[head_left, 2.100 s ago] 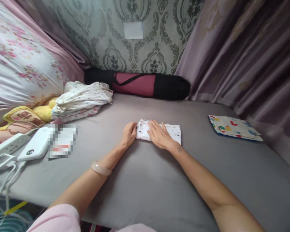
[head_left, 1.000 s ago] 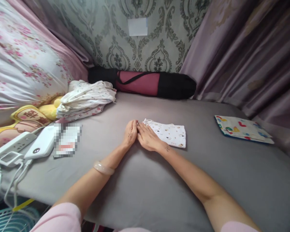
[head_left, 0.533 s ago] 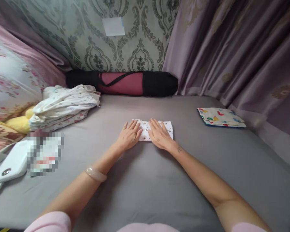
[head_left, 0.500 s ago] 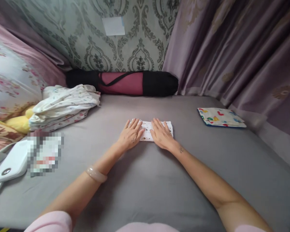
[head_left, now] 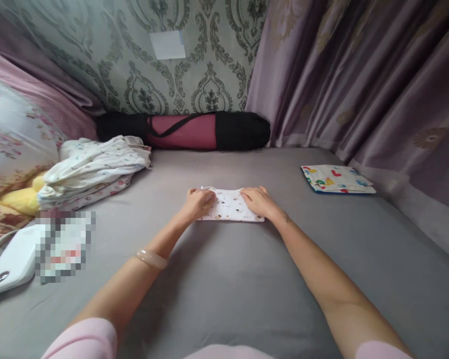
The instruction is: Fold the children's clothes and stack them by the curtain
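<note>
A small folded white cloth (head_left: 228, 205) with a scattered print lies flat on the grey sheet (head_left: 224, 279), in front of me. My left hand (head_left: 201, 203) is closed on its left end, fingers curled at the edge. At the right end, my right hand (head_left: 259, 200) grips the cloth, its thumb and fingers bent over the far part. The fingertips of both hands are partly hidden.
A folded colourful-print cloth (head_left: 338, 179) lies at the right. Crumpled white cloths (head_left: 97, 169), a yellow plush item (head_left: 22, 199) and a white device (head_left: 17, 259) are at the left. A black and maroon roll bag (head_left: 183, 131) lies along the wall.
Both hands were flat with fingers spread on the cloth. They have moved apart to its ends and curled round it, and more of its print shows.
</note>
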A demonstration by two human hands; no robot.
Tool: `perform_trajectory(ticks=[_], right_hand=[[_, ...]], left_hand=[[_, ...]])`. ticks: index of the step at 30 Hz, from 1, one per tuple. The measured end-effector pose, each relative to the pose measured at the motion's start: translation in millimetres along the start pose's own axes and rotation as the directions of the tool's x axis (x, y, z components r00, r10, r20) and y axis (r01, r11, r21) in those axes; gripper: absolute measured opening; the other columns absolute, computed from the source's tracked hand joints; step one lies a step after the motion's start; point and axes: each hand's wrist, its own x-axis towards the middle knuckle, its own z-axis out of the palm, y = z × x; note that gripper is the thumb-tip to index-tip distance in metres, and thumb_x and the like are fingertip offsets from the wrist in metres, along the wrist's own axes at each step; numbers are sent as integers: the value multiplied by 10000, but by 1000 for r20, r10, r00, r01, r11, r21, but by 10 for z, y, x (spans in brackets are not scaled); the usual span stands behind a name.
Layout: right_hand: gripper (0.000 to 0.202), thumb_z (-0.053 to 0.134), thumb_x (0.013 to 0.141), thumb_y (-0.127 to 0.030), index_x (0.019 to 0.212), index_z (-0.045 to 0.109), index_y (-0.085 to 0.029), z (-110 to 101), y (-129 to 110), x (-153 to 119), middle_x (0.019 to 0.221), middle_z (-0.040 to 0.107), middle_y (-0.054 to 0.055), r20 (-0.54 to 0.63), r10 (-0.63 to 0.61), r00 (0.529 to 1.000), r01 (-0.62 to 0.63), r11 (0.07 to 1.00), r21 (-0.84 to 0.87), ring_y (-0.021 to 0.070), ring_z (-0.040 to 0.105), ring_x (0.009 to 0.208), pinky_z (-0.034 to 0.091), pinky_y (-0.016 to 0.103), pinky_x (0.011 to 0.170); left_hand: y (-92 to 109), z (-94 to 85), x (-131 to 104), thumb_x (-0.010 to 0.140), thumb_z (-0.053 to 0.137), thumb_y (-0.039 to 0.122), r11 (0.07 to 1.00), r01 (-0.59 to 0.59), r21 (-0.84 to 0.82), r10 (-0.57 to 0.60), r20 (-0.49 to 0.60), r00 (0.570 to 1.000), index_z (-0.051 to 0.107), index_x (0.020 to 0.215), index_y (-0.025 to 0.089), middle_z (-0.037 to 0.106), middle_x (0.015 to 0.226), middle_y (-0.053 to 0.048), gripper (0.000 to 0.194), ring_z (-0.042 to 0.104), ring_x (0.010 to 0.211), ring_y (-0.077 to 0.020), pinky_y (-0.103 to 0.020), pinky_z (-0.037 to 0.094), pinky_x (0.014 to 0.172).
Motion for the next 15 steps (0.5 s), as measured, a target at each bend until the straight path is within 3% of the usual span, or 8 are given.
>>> perform_trajectory(ticks=[4, 7, 12, 15], right_hand=[[399, 330, 968, -251, 1239, 612, -173, 8, 163, 111, 1294, 611, 89, -165, 150, 975, -148, 989, 26, 214, 543, 1175, 371, 328, 1010], [398, 339, 968, -244, 1229, 621, -141, 61, 252, 109, 1279, 608, 117, -157, 212, 964, -217, 976, -10, 238, 544, 1151, 387, 329, 982], [372, 355, 966, -232, 1147, 675, -179, 59, 294, 55, 1163, 634, 124, -105, 176, 979, -184, 981, -69, 251, 556, 1093, 413, 334, 911], [353, 380, 960, -226, 1165, 664, -186, 15, 304, 51, 1161, 624, 129, -58, 170, 984, -173, 983, -59, 254, 547, 1106, 395, 348, 932]], left_hand=[[-102, -109, 196, 849, 517, 284, 978, 207, -38, -209, -80, 975, 705, 981, 241, 713, 1037, -77, 234, 629, 948, -249, -411, 417, 903], [-213, -138, 277, 807, 562, 352, 949, 314, 7, -314, -31, 949, 706, 994, 225, 697, 1049, -93, 268, 623, 941, -257, -361, 441, 818], [-365, -161, 342, 744, 563, 332, 937, 332, -106, -311, 178, 934, 683, 965, 184, 693, 848, -53, 291, 623, 802, -213, -280, 441, 676], [-384, -219, 391, 691, 589, 356, 927, 343, -154, -300, 248, 921, 660, 881, 170, 667, 784, -35, 275, 611, 739, -190, -253, 433, 627]])
